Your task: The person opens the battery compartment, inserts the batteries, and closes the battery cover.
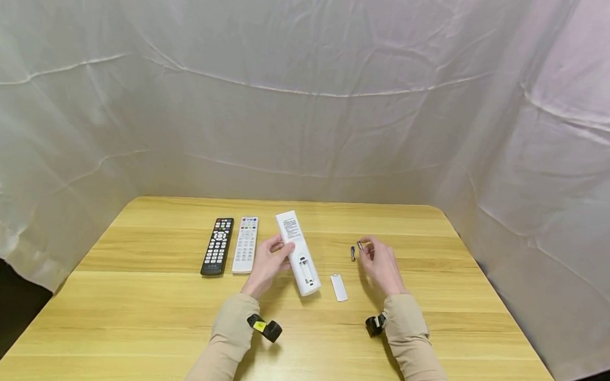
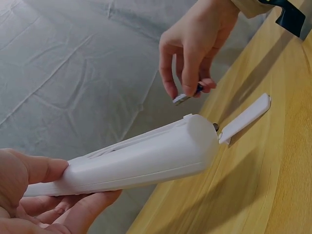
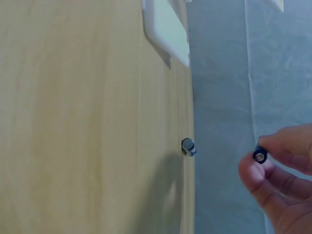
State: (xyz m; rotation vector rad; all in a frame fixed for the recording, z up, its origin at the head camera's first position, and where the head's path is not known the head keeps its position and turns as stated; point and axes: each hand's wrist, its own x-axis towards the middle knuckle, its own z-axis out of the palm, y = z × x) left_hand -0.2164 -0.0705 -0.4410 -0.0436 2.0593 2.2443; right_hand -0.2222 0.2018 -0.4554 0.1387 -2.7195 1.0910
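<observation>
My left hand (image 1: 268, 264) grips a white remote control (image 1: 294, 235) by its side, back face up, with the battery compartment uncovered and no battery visible inside. In the left wrist view the remote (image 2: 141, 158) is held tilted above the table between thumb and fingers. My right hand (image 1: 380, 266) pinches a small battery (image 3: 260, 155) between thumb and fingertips, raised off the table. A second battery (image 1: 353, 253) lies on the table just left of that hand. The white battery cover (image 1: 339, 287) lies on the table between the two hands.
To the left of the held remote lie a second white remote (image 1: 245, 245) and a black remote (image 1: 217, 246), both buttons up. The wooden table (image 1: 126, 313) ends at a grey curtain (image 1: 307, 128) behind and at the sides.
</observation>
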